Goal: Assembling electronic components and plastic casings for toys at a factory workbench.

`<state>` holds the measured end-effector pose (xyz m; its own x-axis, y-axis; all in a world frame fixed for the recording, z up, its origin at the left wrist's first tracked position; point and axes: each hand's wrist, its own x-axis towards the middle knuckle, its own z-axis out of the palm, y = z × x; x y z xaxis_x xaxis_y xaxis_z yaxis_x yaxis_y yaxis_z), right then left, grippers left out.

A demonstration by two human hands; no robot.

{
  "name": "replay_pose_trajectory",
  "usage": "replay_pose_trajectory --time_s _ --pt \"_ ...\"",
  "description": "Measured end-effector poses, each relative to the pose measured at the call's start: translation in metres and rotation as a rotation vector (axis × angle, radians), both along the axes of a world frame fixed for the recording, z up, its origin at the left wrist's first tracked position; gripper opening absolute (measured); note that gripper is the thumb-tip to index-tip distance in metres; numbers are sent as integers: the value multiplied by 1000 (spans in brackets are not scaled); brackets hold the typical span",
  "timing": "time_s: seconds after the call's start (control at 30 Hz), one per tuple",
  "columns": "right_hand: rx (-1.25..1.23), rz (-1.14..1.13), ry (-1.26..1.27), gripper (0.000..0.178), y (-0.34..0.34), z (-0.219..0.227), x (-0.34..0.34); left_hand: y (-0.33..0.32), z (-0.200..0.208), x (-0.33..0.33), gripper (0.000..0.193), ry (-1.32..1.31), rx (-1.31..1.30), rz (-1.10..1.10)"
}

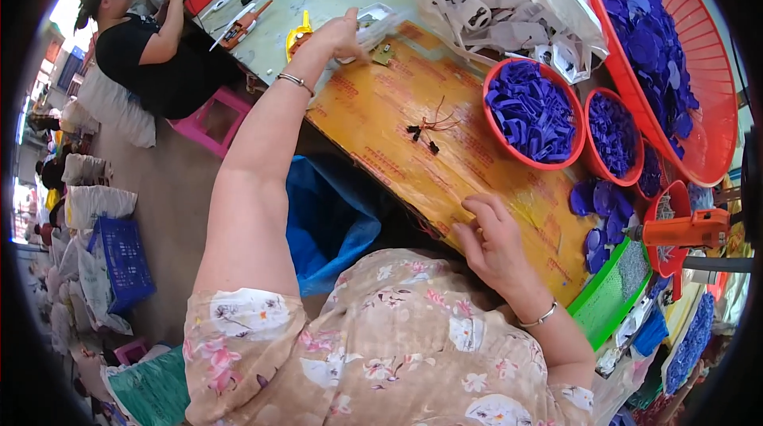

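My left hand (342, 35) is stretched to the far side of the table, at a small white tray (375, 13). Its fingers are smeared by motion, so what they hold, if anything, does not show. Just beside it lies a small greenish board (383, 53) on the orange-yellow table cover (469, 164). Close to the table's near edge, my right hand (494, 242) hovers with loosely bent fingers apart and nothing visible in them. Between the hands rest several thin reddish wires with black connectors (424, 132).
Red baskets of purple plastic parts (531, 112) and a white bag of pale housings (501, 13) line the table's far right. Several purple discs (608, 207), a green tray (612, 291) and an orange electric screwdriver (685, 230) are at right. Another person (151, 52) sits far left.
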<state>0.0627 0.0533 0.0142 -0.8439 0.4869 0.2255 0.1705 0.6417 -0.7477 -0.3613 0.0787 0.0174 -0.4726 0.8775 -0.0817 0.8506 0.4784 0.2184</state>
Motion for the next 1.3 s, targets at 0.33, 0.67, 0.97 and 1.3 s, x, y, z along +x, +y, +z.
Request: replay_pose_trajectory --time_s 0.33,0.67,0.97,1.3 --pt "-58 -244 104 25 -3 6 42 -45 17 42 91 66 391 88" --pt "-142 -466 161 20 -5 5 77 -101 28 276 75 -442 452 -477" --pt "-227 -908 322 28 -2 -15 134 -56 8 344 77 -534 266 -599" --pt "-527 -613 636 31 -9 6 119 -68 24 356 66 -358 668 -593"
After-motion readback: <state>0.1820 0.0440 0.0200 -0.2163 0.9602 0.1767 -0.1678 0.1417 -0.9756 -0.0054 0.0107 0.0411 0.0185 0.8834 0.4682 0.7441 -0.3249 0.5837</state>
